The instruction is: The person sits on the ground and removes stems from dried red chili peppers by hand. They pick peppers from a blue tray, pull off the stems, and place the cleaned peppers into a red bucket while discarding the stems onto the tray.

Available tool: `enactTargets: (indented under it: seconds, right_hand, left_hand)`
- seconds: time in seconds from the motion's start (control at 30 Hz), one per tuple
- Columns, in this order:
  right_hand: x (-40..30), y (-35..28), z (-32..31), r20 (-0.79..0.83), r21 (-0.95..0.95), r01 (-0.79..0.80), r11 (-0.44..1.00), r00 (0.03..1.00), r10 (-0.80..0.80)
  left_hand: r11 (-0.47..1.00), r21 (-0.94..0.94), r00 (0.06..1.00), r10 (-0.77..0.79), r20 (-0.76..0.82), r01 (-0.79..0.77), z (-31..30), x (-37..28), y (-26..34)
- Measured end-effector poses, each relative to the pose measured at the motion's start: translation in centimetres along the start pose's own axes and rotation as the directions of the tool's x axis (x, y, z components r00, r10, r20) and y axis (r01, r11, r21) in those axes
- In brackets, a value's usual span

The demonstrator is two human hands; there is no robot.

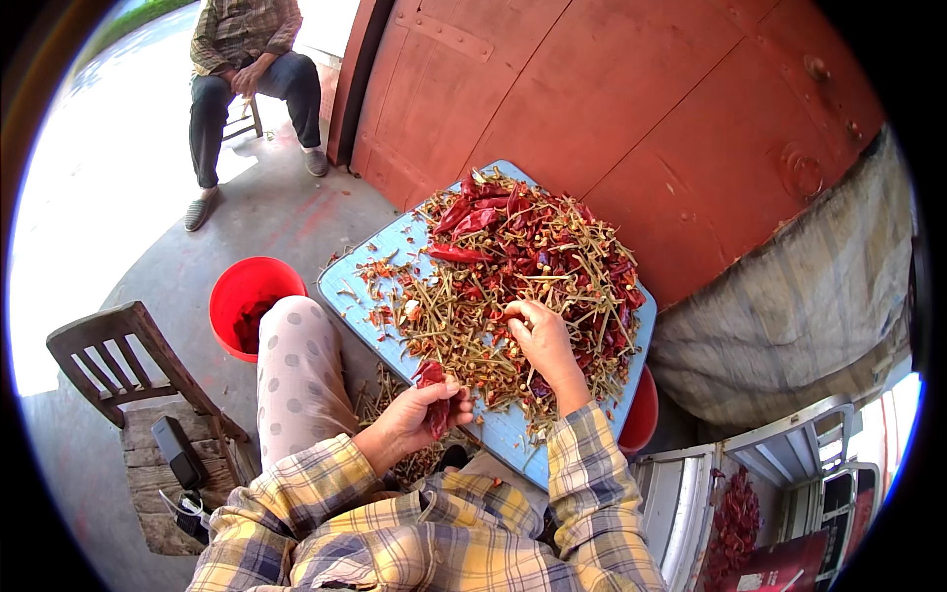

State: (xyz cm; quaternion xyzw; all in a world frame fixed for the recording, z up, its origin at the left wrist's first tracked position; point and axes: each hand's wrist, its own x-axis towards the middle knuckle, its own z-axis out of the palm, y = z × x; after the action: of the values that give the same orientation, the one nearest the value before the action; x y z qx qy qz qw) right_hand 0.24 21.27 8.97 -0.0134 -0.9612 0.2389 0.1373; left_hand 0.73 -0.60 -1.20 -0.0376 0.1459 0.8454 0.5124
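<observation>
In my left hand (414, 414) are dried red chilli peppers (438, 416), held between thumb and fingers at the near edge of a light-blue table (346, 280). My right hand (546, 342) is over the middle of a heap of chilli stems (444, 325), its fingers bent down towards it. Whether anything is pinched in its fingertips is too small to tell. Whole dried chillies (473, 222) lie at the far side of the heap, and more red pods are mixed among stems on the right.
A red bucket (255, 275) with dark red pieces inside stands left of my knee. Further left, a wooden chair (152, 444) carries a black device (179, 451). A person (251, 66) sits beyond. Red door panels (562, 96) rise behind the table; another red container (640, 414) is partly beneath it.
</observation>
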Motion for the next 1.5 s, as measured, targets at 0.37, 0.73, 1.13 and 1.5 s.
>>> enactTargets:
  seconds: [0.37,0.73,1.13,1.5]
  right_hand:
    - [-2.5,-2.0,-0.9,0.173,0.442,-0.356,0.824,0.935,0.311]
    - [-6.1,-5.1,-0.1,-0.081,0.192,-0.163,0.968,0.98,0.181]
    - [-7.5,-9.1,3.0,-0.144,-0.014,0.204,0.979,0.968,-0.204]
    - [-3.5,-5.3,1.0,-0.03,0.031,0.104,0.994,0.994,-0.103]
  left_hand:
    - [1.0,0.007,1.0,0.005,0.024,-0.006,0.3,0.1,0.0]
    - [1.0,0.017,1.0,0.008,-0.008,-0.007,0.6,-0.2,-0.1]
    - [0.997,-0.078,1.0,0.015,0.006,-0.014,0.6,0.1,-0.4]
    - [0.992,-0.121,0.999,-0.032,-0.022,0.029,0.4,0.4,-0.3]
